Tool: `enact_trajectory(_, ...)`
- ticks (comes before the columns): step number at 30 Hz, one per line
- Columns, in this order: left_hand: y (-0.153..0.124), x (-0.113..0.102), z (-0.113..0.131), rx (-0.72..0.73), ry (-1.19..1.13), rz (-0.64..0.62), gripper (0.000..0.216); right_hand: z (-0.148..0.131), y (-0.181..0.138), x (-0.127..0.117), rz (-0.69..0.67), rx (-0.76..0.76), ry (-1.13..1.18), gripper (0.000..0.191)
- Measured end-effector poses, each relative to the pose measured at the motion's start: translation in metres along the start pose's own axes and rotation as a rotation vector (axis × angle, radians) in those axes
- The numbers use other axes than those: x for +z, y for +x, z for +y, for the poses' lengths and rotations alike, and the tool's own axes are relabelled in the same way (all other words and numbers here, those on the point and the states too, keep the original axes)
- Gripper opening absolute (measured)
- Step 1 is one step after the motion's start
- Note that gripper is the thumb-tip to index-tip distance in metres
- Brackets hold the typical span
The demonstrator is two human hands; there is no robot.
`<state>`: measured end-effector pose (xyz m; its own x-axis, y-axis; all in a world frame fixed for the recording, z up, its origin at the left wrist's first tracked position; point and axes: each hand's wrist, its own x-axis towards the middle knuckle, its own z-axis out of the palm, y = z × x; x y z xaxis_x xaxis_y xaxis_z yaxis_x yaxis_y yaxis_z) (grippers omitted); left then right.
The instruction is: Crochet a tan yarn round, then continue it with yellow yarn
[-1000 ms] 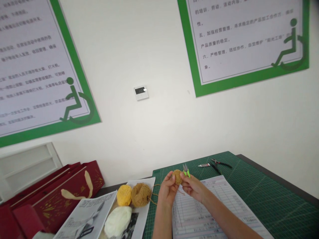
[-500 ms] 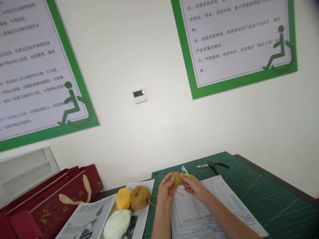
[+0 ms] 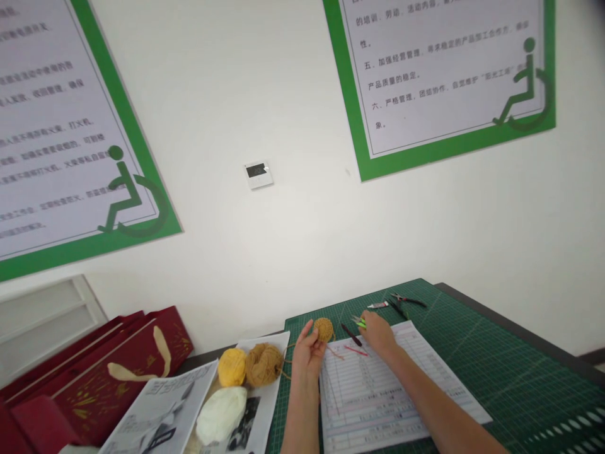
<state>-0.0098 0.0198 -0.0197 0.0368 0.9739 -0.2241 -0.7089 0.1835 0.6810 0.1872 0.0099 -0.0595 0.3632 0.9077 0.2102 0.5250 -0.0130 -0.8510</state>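
My left hand (image 3: 309, 350) pinches a round mustard-brown crocheted piece (image 3: 324, 329) by its left edge, above the green mat. Loose brown yarn trails below it. Over the top of the printed sheet, my right hand (image 3: 378, 332) has its fingers closed at the green handles of small scissors (image 3: 359, 322), whose metal tips point left. Its fingertips are partly hidden by the hand. Between the two hands lie a slim dark tool (image 3: 351, 335) and a thin red strip (image 3: 356, 350).
A brown yarn ball (image 3: 263, 364), a yellow ball (image 3: 232, 367) and a white ball (image 3: 222, 415) sit on papers at left. Red gift bags (image 3: 127, 366) stand beyond. Pliers (image 3: 410, 301) and a small tube (image 3: 378, 305) lie at the back of the cutting mat (image 3: 454, 340).
My right hand has let go of the crocheted piece and moved right to the scissors. The piece stays in my left hand. The dark tool and red strip have come into view.
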Motion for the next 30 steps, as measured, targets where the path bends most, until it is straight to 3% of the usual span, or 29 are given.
enact_trajectory(2, 0.001, -0.001, -0.001, -0.015, 0.004, -0.006, 0.036, -0.003, -0.002, 0.002, -0.027, -0.014, 0.044, 0.008)
enact_trajectory(6, 0.0, -0.001, -0.002, -0.048, 0.024, 0.001, 0.037, -0.012, -0.004, 0.003, -0.067, -0.036, 0.183, 0.025)
enact_trajectory(11, -0.004, 0.003, -0.002, -0.027, 0.073, -0.015, 0.034, -0.026, -0.01, 0.009, -0.116, -0.037, 0.392, 0.018)
enact_trajectory(14, -0.004, 0.004, -0.003, -0.023, 0.109, -0.047, 0.032, -0.033, -0.017, 0.022, -0.23, 0.015, 0.579, 0.035)
enact_trajectory(15, -0.005, 0.004, -0.004, -0.033, 0.122, -0.062, 0.032, -0.035, -0.02, 0.026, -0.342, 0.116, 0.798, 0.039)
enact_trajectory(18, -0.005, 0.003, -0.005, -0.059, 0.145, -0.087, 0.032, -0.037, -0.024, 0.034, -0.394, 0.16, 0.932, 0.047)
enact_trajectory(26, -0.002, 0.001, -0.006, -0.062, 0.102, -0.053, 0.025, -0.042, -0.027, 0.028, -0.448, 0.128, 0.992, 0.052)
enact_trajectory(30, -0.002, 0.002, -0.006, -0.063, 0.041, -0.009, 0.028, -0.041, -0.028, 0.026, -0.469, 0.114, 0.935, 0.043)
